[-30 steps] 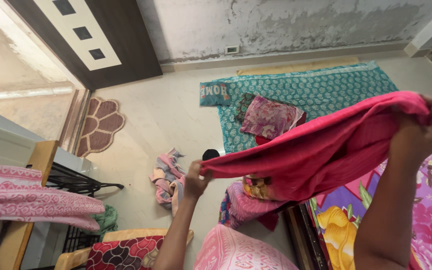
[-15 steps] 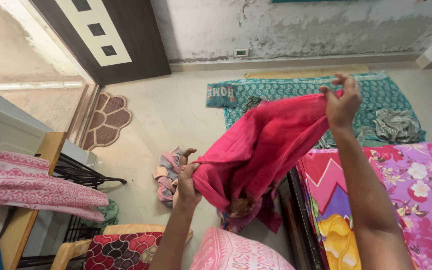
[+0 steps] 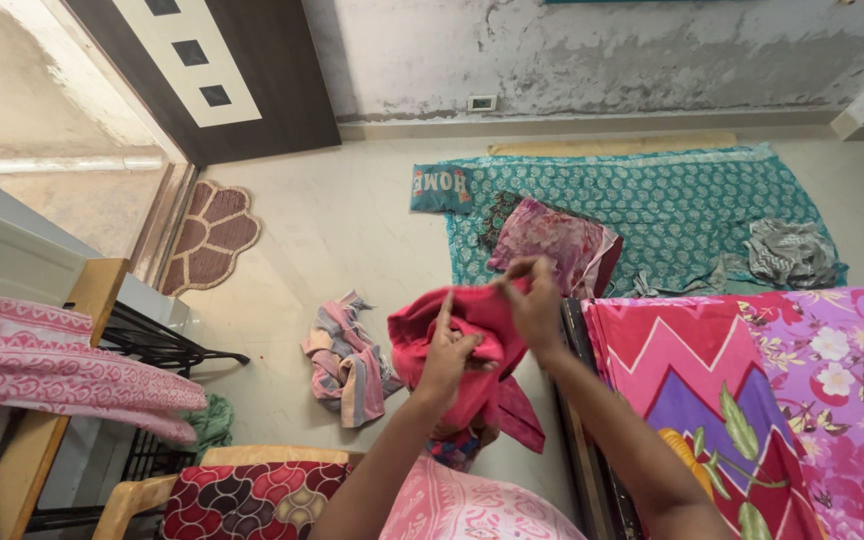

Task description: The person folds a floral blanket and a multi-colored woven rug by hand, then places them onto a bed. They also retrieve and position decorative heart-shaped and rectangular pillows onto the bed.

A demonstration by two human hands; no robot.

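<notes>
**Operator:** I see both hands brought together in front of the chest, over the floor beside the bed. The left hand (image 3: pixel 449 352) and the right hand (image 3: pixel 532 305) each pinch the bright pink woven cloth (image 3: pixel 462 340), which is bunched into a thick, doubled-up wad between them.

**Supervisor:** Is the folding done?

**Operator:** By my reading, partly. The cloth is gathered, the ends meeting, but it is lumpy, and a loose corner hangs down below the left wrist (not a neat edge). I judge it needs squaring and setting down somewhere; nothing shows it resting on any surface, it is held in the air.

**Supervisor:** How firm is the hold?

**Operator:** The left fingers are closed over the top of the wad, thumb up. The right fingertips nip the upper edge. Both grasp the fabric; neither is released.

**Supervisor:** What else is around?

**Operator:** A crumpled pink and grey striped garment (image 3: pixel 347 362) lies on the pale floor, just left of the hands. Farther off, a teal patterned sheet (image 3: pixel 652 195) is spread on the floor with a pink floral bundle (image 3: pixel 552 245) and a grey crumpled cloth (image 3: pixel 790 252) on it. The bed with its flowered purple and red cover (image 3: pixel 752 390) is on the right. Pink printed folded linens (image 3: pixel 62 375) sit stacked at the left.
</notes>
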